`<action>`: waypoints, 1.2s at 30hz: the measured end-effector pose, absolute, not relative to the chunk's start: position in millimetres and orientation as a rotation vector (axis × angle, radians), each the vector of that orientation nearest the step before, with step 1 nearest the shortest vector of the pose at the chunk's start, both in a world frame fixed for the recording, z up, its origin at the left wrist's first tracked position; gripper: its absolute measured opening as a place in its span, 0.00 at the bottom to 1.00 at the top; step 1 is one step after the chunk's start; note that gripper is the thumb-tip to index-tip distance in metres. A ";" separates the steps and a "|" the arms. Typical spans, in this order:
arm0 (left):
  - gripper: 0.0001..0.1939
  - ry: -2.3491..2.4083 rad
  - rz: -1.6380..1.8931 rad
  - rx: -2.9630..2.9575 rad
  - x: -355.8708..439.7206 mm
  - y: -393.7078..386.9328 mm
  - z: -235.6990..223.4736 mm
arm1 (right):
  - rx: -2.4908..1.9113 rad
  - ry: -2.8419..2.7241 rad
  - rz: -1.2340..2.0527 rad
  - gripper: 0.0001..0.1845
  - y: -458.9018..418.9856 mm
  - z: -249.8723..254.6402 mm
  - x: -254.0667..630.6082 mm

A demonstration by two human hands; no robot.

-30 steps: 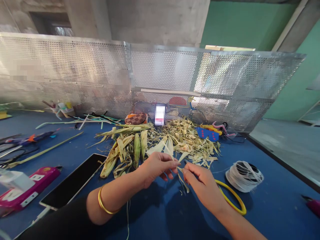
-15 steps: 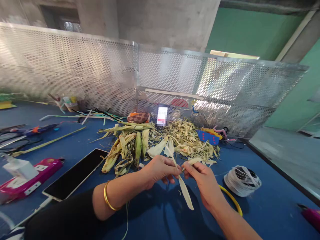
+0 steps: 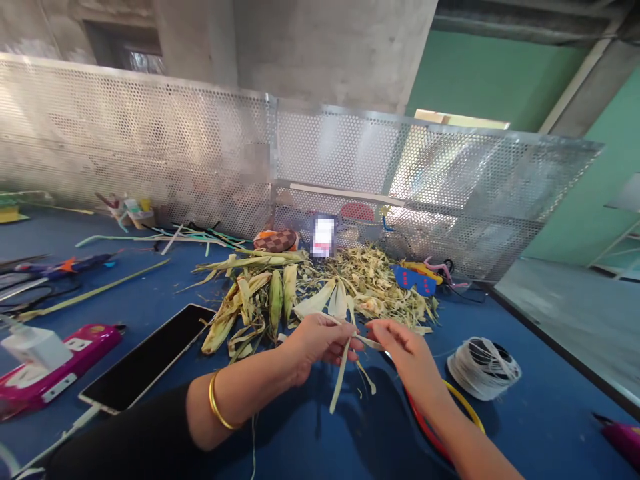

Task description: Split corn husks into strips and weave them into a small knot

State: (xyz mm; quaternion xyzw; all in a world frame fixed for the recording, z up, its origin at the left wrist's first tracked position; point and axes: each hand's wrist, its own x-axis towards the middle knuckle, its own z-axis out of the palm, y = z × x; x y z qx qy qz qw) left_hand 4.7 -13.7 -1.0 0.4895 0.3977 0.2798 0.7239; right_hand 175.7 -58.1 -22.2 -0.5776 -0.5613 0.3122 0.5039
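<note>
My left hand [image 3: 323, 340] is closed in a pinch on strips of pale dried corn husk. One narrow husk strip [image 3: 341, 380] hangs from its fingers, pointing down and slightly left. Broader whitish husk pieces [image 3: 337, 300] show just beyond those fingers. To the right, my right hand [image 3: 403, 343] has thumb and fingers closed around the end of another husk strip [image 3: 367, 341], which stretches across between both hands. Under the right wrist lie a yellow loop [image 3: 467, 402] and a red curve [image 3: 425, 427], partly hidden by the forearm.
Whole husks [image 3: 237, 310] and a heap of shredded husk [image 3: 367, 280] lie ahead. A phone [image 3: 150, 360] and pink power strip [image 3: 65, 367] are at left; a white string spool [image 3: 484, 368] is at right. A perforated metal screen [image 3: 200, 153] stands behind.
The hanging strip has swung from lower right to lower left. Another strip is now stretched between my hands. More of the red curve shows beneath my right wrist.
</note>
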 end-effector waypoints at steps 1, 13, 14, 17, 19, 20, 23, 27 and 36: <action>0.14 0.876 0.633 1.086 4.7 -13.7 -1.5 | -1.402 -1.425 0.758 0.20 -58.6 -21.8 174.9; 0.07 0.537 0.567 0.664 3.9 -11.9 -0.5 | -1.225 -1.314 1.015 0.17 -61.9 -16.1 167.0; 0.07 0.528 0.553 0.659 3.8 -12.6 -0.6 | -1.229 -1.412 0.965 0.16 -62.3 -15.4 165.7; 0.05 0.559 0.519 0.643 3.2 -14.8 -0.5 | -1.249 -1.585 0.821 0.17 -62.9 -15.2 162.9; 0.07 0.592 0.506 0.659 3.1 -15.9 -0.9 | -1.252 -1.609 0.767 0.17 -63.0 -16.1 162.1; 0.09 0.604 0.504 0.682 3.3 -16.5 -1.4 | -1.246 -1.629 0.755 0.17 -63.2 -16.6 162.0; 0.09 0.617 0.516 0.754 4.8 -17.8 -4.0 | -1.214 -1.699 0.758 0.17 -64.7 -16.7 162.2; 0.05 0.712 0.599 0.753 8.4 -19.6 -6.4 | -1.257 -1.799 0.662 0.20 -66.4 -14.7 163.5; 0.07 0.715 0.578 0.762 7.2 -19.2 -4.7 | -1.305 -1.636 0.745 0.16 -59.0 -25.8 164.1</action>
